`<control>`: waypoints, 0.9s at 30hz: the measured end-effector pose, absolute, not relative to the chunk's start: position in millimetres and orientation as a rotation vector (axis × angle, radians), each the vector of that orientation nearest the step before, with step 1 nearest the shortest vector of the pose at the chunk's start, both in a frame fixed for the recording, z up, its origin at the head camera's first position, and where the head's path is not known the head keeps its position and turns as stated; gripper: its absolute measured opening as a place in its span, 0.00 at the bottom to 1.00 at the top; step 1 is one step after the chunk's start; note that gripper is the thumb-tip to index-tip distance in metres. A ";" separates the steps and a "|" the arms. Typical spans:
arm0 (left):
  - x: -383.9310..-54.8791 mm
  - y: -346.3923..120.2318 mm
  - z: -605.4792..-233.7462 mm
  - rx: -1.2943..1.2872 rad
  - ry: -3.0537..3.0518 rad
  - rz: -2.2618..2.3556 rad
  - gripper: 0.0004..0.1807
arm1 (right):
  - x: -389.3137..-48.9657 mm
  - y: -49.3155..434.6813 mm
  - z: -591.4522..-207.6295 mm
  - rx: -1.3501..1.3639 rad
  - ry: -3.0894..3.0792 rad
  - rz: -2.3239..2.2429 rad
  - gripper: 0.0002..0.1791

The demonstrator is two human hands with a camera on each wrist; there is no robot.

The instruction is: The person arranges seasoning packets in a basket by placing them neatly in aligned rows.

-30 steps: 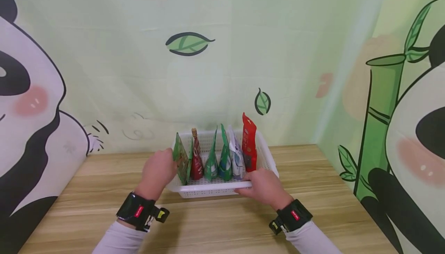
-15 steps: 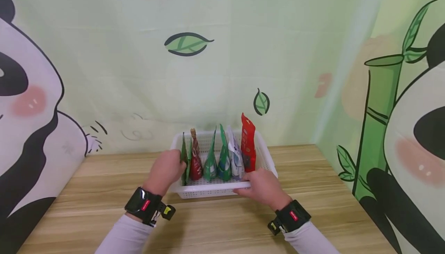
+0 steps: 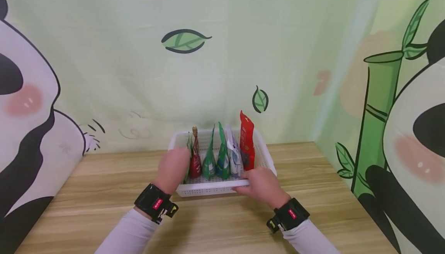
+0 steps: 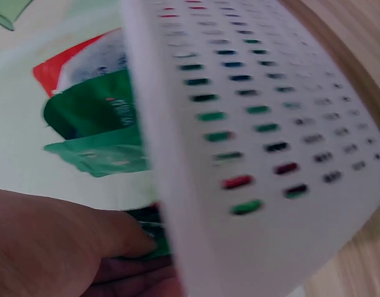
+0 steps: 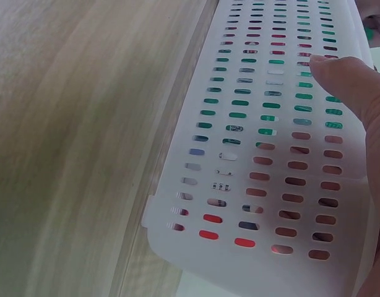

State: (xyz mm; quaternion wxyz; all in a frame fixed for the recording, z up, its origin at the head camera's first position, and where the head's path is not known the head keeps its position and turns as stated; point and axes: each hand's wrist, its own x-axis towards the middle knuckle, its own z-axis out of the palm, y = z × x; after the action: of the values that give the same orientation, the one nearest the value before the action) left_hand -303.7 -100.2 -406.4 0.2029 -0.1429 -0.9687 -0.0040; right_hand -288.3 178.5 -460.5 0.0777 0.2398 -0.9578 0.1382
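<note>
A white perforated plastic basket [image 3: 212, 187] holds a row of packets standing on edge. At its left end my left hand [image 3: 174, 169] pinches a green packet [image 4: 154, 238], thumb on the near face and fingers behind it in the left wrist view. The hand hides most of that packet from the head camera. Beside it stands a dark red pouch [image 3: 196, 163] with a tan top. My right hand [image 3: 263, 186] grips the basket's front rim near the right corner, with its thumb [image 5: 335, 74] on the outer wall and its fingers inside.
Right of the red pouch stand two green pouches [image 3: 209, 163], a white packet [image 3: 235, 157] and a tall red bag [image 3: 247, 142]. The basket rests on a wooden table [image 3: 222, 223], before a cloth backdrop [image 3: 222, 65] printed with pandas and leaves.
My left hand has moved right with the green packet, which swung from leaning left to upright, close by the red pouch. My right hand keeps its grip on the rim.
</note>
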 end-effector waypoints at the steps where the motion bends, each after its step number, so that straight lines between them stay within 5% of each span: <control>1: -304.7 -99.2 -407.8 -0.403 -2.722 -0.015 0.08 | -288.6 178.5 -461.0 0.720 -2.864 0.405 0.18; 27: -295.8 -113.1 -384.3 -0.246 -3.031 -0.480 0.07 | -288.9 178.6 -461.2 0.709 -2.863 0.410 0.18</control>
State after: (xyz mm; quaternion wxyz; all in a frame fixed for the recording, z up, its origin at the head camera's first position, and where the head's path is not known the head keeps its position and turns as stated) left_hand -295.8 -113.1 -384.3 0.0313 -0.0797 -0.9841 -0.1557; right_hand -288.9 178.6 -461.2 0.0818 0.2372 -0.9582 0.1371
